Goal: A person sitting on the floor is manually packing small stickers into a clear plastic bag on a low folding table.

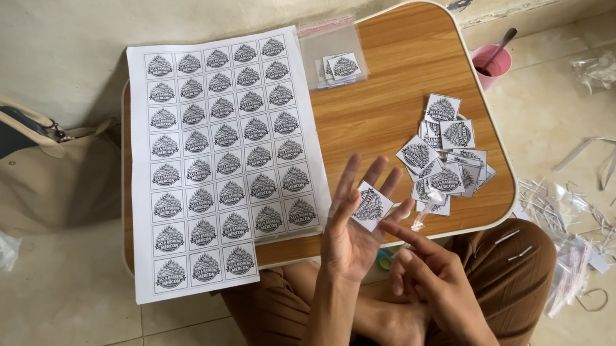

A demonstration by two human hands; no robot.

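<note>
The left hand is raised palm up over the near edge of the small wooden lap table, its fingers spread and upright, with one cut square label lying against the fingertips rather than pinched. The right hand sits just beside it, lower and nearer the person's lap, its forefinger stretched toward the label's lower edge; the thumb and other fingers look pressed on a thin strip of clear backing, though the view is too small to be sure of that grip. On the tabletop's left half lies a large printed sheet of uncut labels, black-and-white emblems in rows, overhanging the near left corner and with a block missing at its near right corner. Toward the right edge sits a loose pile of cut labels, overlapping one another. Near the far edge, a small clear zip bag holds a few more cut labels. Off the table, by its far right corner, a pink cup with a spoon stands on the tiled floor. Paper trimmings and clear plastic bags are strewn on the floor to the right, and a beige bag rests against the wall on the left.
</note>
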